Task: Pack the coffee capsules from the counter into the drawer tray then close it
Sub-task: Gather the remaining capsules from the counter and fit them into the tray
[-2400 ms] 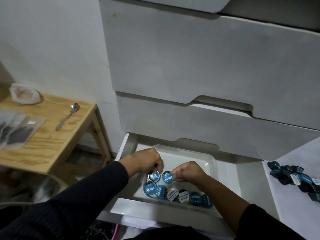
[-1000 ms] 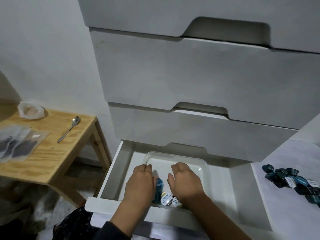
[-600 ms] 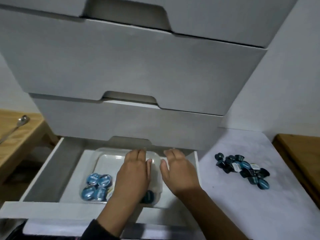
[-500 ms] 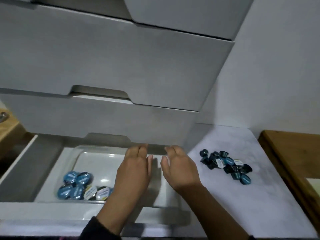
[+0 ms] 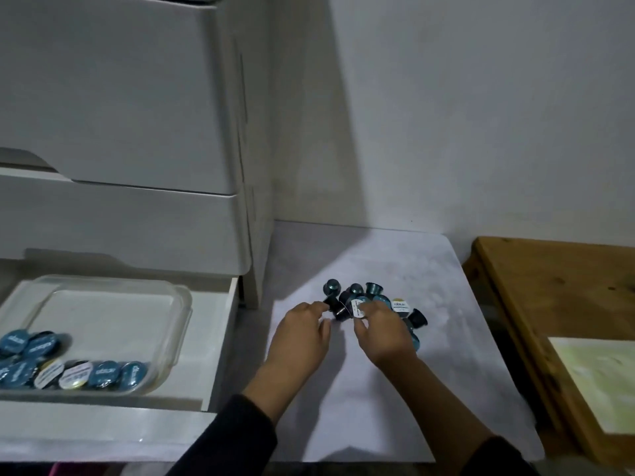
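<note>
Coffee capsules (image 5: pixel 372 302) heaped on the counter (image 5: pixel 395 389): left hand (image 5: pixel 302 333) pinches one, right hand (image 5: pixel 385 333) curls over others, grip unclear

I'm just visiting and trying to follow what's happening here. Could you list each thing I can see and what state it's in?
White bottom drawer: pulled open.
White upper drawers: closed.
Clear plastic tray: in the drawer, partly filled.
Blue-lidded capsules in the tray: lying lid up along its near side.
Dark blue capsule pile: loose on the white counter.
Left hand: fingertips at the pile.
Right hand: over the pile, grip unclear.
</note>
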A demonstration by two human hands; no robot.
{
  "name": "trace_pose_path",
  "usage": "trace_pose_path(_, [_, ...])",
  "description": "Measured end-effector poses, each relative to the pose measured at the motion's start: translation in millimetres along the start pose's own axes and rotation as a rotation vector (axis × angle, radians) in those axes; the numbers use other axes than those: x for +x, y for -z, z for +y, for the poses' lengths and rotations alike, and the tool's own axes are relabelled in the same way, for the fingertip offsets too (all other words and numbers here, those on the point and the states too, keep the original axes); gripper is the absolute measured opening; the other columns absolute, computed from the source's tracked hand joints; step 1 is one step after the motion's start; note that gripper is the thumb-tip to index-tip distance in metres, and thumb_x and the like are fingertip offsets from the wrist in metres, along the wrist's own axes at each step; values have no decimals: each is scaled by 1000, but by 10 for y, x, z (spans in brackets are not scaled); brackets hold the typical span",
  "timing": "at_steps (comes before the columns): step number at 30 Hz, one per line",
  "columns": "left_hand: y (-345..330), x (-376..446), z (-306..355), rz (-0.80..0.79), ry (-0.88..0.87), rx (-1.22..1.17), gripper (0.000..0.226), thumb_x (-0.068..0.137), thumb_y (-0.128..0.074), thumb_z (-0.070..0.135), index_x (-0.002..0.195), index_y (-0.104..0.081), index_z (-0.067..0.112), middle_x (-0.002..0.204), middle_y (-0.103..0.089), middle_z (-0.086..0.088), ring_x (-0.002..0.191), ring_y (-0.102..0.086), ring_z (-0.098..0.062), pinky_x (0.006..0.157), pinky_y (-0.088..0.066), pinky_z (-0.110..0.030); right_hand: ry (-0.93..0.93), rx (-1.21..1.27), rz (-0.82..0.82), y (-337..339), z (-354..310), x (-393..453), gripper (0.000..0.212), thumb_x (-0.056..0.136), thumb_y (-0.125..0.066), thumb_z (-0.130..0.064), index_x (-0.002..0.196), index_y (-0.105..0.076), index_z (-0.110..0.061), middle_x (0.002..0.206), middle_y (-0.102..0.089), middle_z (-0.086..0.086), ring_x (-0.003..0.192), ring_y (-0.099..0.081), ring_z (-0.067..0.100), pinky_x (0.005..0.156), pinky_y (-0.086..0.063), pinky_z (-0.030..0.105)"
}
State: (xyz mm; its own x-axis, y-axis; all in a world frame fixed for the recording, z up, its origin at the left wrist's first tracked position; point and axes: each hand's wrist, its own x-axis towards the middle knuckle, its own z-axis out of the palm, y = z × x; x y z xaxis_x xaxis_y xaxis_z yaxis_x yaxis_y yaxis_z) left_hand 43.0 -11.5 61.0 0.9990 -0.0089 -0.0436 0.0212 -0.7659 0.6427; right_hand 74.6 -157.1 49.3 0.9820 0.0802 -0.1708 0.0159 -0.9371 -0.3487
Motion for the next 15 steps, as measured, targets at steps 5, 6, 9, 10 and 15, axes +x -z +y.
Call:
trace_pose_path(5, [-390,324,71,-78,68,-37,35,90,-48,15,124,-56,19,104,-65,-14,98,-60,-28,84,-44,-29,14,5,-60,-36,290,282,28,93,-45,-17,116,-55,-5,121,-54,16,109,-53,30,90,-41,31])
trace_pose_path(6, [-454,383,76,-90,74,-42,35,90,-48,14,125,-56,19,105,-64,-15,99,-60,-28,85,-44,-28,19,14,-62,-43,322,332,28,92,-46,-16,116,-56,-5,121,-55,16,108,-54,30,90,-41,32])
trace_pose_path(9, [-625,520,87,-116,106,-49,38,91,-47,14,127,-55,22,110,-61,-15,102,-58,-28,87,-43,-27,48,42,-73,-89,413,471,29,89,-51,-14,116,-58,-7,119,-56,16,107,-56,31,91,-44,35])
trace_pose_path(10, [-666,543,79,-117,120,-49,38,92,-46,15,127,-55,24,111,-60,-14,103,-57,-27,87,-43,-27,61,39,-86,-101,425,502,29,88,-51,-14,116,-58,-8,118,-56,16,106,-56,31,92,-45,36])
trace_pose_path(15, [-805,608,33,-68,181,-63,24,91,-50,23,111,-65,22,99,-61,-9,91,-58,-22,72,-34,-17,142,-5,-116,-131,483,663,28,86,-53,-16,112,-59,-10,117,-54,15,103,-54,32,92,-44,39])
